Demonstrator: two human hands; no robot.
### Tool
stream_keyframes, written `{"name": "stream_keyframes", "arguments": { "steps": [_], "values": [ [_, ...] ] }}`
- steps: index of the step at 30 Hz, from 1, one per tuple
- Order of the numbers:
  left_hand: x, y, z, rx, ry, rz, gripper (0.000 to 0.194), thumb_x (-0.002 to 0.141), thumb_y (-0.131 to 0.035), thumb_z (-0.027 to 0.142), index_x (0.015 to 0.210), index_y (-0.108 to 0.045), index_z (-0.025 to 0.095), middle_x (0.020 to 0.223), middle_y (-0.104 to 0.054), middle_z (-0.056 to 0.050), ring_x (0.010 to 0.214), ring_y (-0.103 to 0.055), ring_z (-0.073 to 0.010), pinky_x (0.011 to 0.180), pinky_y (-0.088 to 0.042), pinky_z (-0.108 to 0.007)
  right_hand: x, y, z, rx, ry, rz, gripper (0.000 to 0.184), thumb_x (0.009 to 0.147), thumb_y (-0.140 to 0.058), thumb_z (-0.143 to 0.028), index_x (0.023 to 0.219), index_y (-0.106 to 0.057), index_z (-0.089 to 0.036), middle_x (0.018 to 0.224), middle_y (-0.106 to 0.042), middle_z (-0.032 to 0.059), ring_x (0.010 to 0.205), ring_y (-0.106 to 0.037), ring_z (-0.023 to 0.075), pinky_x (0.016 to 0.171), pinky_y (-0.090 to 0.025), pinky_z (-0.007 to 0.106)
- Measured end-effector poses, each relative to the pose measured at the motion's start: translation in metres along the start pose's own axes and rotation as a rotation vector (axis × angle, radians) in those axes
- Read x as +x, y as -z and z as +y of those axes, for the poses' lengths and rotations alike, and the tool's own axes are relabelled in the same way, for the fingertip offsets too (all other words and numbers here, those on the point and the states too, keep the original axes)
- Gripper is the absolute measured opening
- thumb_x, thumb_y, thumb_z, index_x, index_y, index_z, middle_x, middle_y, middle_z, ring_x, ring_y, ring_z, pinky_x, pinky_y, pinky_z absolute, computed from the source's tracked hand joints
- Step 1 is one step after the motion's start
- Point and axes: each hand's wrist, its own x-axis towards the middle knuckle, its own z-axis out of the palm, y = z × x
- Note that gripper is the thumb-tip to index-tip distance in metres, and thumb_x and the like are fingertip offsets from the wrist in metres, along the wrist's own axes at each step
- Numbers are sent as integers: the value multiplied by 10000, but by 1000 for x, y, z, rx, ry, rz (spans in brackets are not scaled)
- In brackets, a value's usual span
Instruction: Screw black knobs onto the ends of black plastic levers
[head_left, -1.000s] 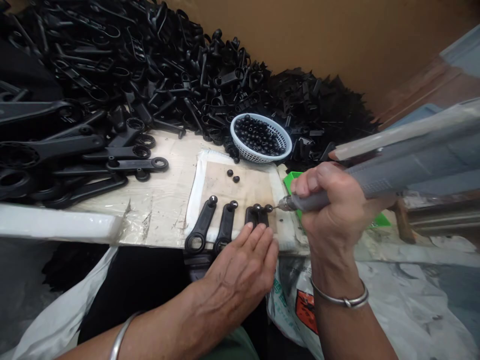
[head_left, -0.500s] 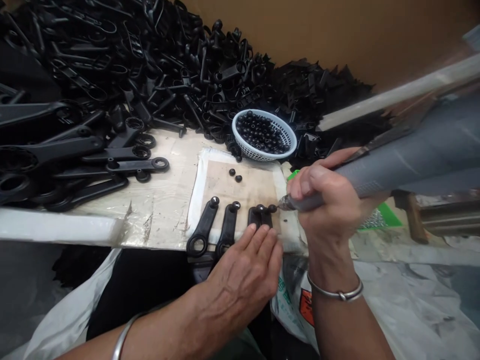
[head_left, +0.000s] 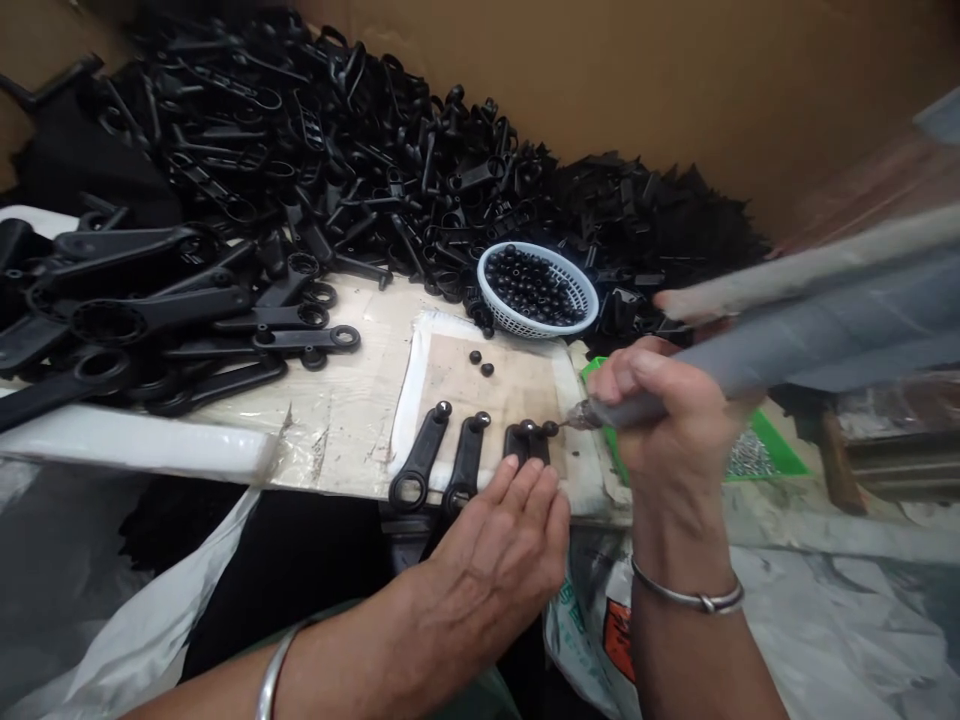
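My left hand (head_left: 499,545) lies palm down over a pair of black plastic crank handles (head_left: 517,440), holding them against the table edge; its thumb is hidden. Small black knobs sit at their far ends. My right hand (head_left: 667,410) is wrapped round a grey power screwdriver (head_left: 787,340), blurred toward its rear. Its bit points left and meets the rightmost black knob (head_left: 550,428); whether it is inside the knob I cannot tell. Left of these lie two more crank handles, one (head_left: 424,455) farther out and another (head_left: 468,455) nearer my hand, each with a shiny spot on its knob.
A pale blue basket (head_left: 487,300) of black knobs stands behind the work pad (head_left: 442,375), where two loose knobs (head_left: 481,363) lie. Black plastic parts (head_left: 337,150) are heaped at the back and left. A green tray (head_left: 784,450) of small screws sits right, partly behind my wrist.
The view has shifted slightly, so everything appears a little lower and farther right. Both hands keep their hold, and the screwdriver bit stays at the rightmost knob.
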Motion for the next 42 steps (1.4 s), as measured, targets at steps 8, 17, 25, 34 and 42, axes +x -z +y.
{"name": "stream_keyframes", "arguments": {
  "steps": [8, 17, 25, 34, 42],
  "values": [
    [4, -12, 7, -71, 42, 18, 562, 977, -427, 355, 1436, -354, 39, 1515, -365, -193, 1415, -348, -300, 1202, -256, -442, -13, -14, -26, 5, 111, 33, 173, 594, -576, -135, 681, -460, -230, 464, -437, -97, 377, -376, 89, 427, -346, 268],
    [5, -6, 0, -103, -8, -12, 514, 978, -388, 264, 1422, -368, 6, 1489, -402, -208, 1396, -378, -309, 1175, -310, -444, -21, -23, -8, 4, 75, 12, 214, 626, -613, -129, 807, -542, -217, 486, -444, -94, 392, -409, 94, 434, -371, 264],
    [9, -12, 3, -127, 15, -26, 500, 983, -409, 294, 1410, -386, 35, 1488, -408, -202, 1395, -386, -292, 1203, -256, -464, -20, -23, -2, -2, 47, 33, 203, 603, -610, -134, 771, -536, -220, 463, -452, -95, 385, -403, 100, 424, -368, 271],
    [3, -1, -4, -122, -21, -7, 534, 987, -397, 289, 1430, -348, -5, 1503, -369, -227, 1407, -355, -321, 1191, -284, -472, -18, -19, -4, 33, -17, 24, 179, 567, -606, -135, 555, -439, -197, 455, -417, -77, 394, -394, 78, 427, -340, 258],
    [5, -7, 0, -131, -18, -10, 539, 978, -419, 337, 1425, -370, 39, 1516, -366, -195, 1416, -347, -296, 1203, -272, -459, -18, -18, -1, -6, -19, 16, 250, 592, -614, -152, 825, -548, -214, 458, -450, -97, 384, -394, 97, 415, -353, 257]
  ]
}}
